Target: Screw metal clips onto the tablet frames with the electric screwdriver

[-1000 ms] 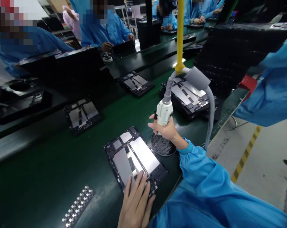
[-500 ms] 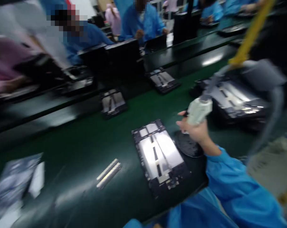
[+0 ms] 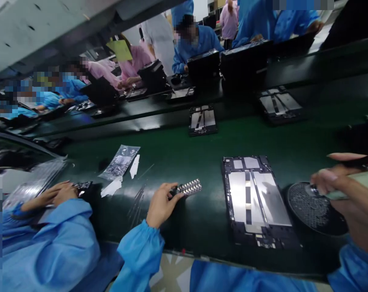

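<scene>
An open tablet chassis [image 3: 257, 198] with silver plates lies on the green belt in front of me. My left hand [image 3: 161, 202] is left of it, fingers curled and pinching the near end of a strip of small parts [image 3: 189, 187] that rests on the belt. My right hand [image 3: 348, 190] is at the right edge, closed round a pale electric screwdriver [image 3: 358, 182]. The tool's tip is over a round black screw tray [image 3: 308, 211], and most of its body is cut off by the frame.
Two more chassis [image 3: 203, 119] [image 3: 279, 104] lie farther along the belt. A plastic bag [image 3: 119, 162] and white paper scraps [image 3: 134, 166] lie to the left. A co-worker's hands [image 3: 54, 192] work at the far left. Black trays and people in blue coats line the far side.
The view has swung left. My left hand has left the chassis and moved left to the strip of small parts. My right hand still holds the screwdriver by the screw tray.
</scene>
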Demonstrator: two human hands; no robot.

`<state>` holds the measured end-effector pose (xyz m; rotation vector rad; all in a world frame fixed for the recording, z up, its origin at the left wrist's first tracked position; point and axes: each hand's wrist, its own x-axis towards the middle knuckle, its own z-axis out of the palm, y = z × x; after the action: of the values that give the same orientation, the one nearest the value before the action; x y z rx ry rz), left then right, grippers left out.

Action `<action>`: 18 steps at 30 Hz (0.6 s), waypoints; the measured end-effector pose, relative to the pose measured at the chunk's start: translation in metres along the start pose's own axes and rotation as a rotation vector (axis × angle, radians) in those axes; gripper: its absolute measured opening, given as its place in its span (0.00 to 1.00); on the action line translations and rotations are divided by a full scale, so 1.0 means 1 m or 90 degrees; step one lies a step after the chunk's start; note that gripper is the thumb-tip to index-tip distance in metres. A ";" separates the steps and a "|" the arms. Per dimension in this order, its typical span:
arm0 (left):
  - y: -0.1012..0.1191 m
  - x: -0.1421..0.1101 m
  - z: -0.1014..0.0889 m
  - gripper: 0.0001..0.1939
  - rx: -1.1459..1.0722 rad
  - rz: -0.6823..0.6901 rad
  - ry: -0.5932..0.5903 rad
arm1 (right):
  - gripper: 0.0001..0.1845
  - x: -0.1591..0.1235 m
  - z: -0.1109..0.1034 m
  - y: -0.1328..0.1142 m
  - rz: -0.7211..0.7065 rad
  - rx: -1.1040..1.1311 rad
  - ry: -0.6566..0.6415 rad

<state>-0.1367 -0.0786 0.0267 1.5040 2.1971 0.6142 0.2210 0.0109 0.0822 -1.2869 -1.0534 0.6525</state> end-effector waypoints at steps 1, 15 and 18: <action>-0.010 0.007 0.000 0.16 0.036 -0.007 0.005 | 0.17 -0.003 0.003 -0.004 0.006 0.003 -0.022; -0.007 0.028 0.004 0.07 -0.106 -0.074 -0.120 | 0.14 -0.021 0.033 -0.004 0.001 0.221 -0.279; -0.004 0.012 0.017 0.08 0.106 0.000 0.004 | 0.14 -0.023 0.035 0.004 -0.006 0.254 -0.319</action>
<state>-0.1341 -0.0667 0.0099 1.5847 2.3018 0.4461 0.1806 0.0071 0.0711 -0.7846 -1.2495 1.1523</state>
